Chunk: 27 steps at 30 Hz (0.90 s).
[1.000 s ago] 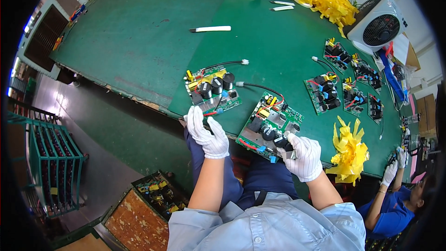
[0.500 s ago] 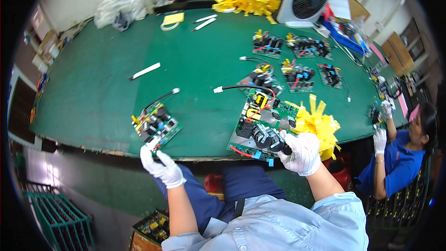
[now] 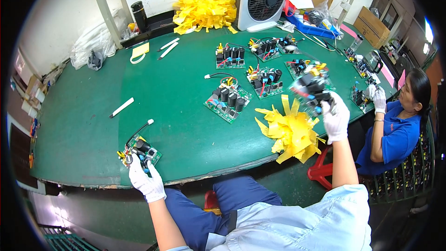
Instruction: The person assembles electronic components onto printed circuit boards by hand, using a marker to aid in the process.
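Observation:
My right hand [image 3: 336, 120], in a white glove, grips the near edge of a green circuit board [image 3: 303, 94]. That board is tilted, blurred by motion and raised above the table at the right. At the left, my gloved left hand [image 3: 146, 180] has its fingers and thumb closed around the near parts of another circuit board [image 3: 151, 152]. This board carries black cylinders and a black lead with a white plug, and lies near the table's front edge. Below the raised board sits a bunch of yellow tape strips [image 3: 290, 132].
Several circuit boards [image 3: 228, 98] lie on the green table [image 3: 172, 97] at centre right. Behind them stand a grey fan [image 3: 265, 0] and a yellow strip pile [image 3: 204, 11]. A white-handled tool [image 3: 122, 107] lies at left. A co-worker in blue [image 3: 395, 130] handles a board at right.
My right hand has carried its board rightward, past the yellow strips toward the other boards. My left hand has moved up from beside the left board and closed on it. The view has shifted.

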Tool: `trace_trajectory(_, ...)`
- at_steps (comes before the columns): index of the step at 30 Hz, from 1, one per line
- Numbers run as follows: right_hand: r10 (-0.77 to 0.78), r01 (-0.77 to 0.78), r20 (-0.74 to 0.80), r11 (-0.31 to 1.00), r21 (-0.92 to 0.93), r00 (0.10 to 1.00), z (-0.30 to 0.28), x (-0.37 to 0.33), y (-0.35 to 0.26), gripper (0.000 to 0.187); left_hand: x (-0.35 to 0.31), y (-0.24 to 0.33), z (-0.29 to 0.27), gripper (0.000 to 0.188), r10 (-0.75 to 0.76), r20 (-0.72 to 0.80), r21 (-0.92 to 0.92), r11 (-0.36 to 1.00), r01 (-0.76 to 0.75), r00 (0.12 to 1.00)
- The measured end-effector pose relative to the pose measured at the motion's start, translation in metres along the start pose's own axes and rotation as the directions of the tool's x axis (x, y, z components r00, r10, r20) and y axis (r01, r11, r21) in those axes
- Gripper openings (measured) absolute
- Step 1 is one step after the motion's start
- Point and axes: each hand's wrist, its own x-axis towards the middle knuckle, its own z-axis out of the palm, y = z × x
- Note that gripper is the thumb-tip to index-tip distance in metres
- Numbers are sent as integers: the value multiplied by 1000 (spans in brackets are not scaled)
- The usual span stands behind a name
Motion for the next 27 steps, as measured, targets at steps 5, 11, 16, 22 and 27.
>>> trace_trajectory(5,142,-180,-119,881,-437,983,-25,7,103,35,7,-1,2,31,157,-39,120,981,-151,987)
trace_trajectory(11,451,-340,19,701,-627,892,-22,-14,151,38,5,-16,-2,14,72,33,51,996,-73,997)
trace_trajectory(16,369,-310,-24,741,-596,929,-28,-7,111,62,-3,10,1,10,12,51,-274,962,3,999)
trace_trajectory(22,79,-56,238,993,-102,968,20,-18,-40,59,-27,66,-11,18,179,210,-506,861,-50,961)
trace_trajectory(27,1,12,806,1000,-9,592,77,-88,-134,39,-21,76,-41,43,165,224,-479,877,-39,960)
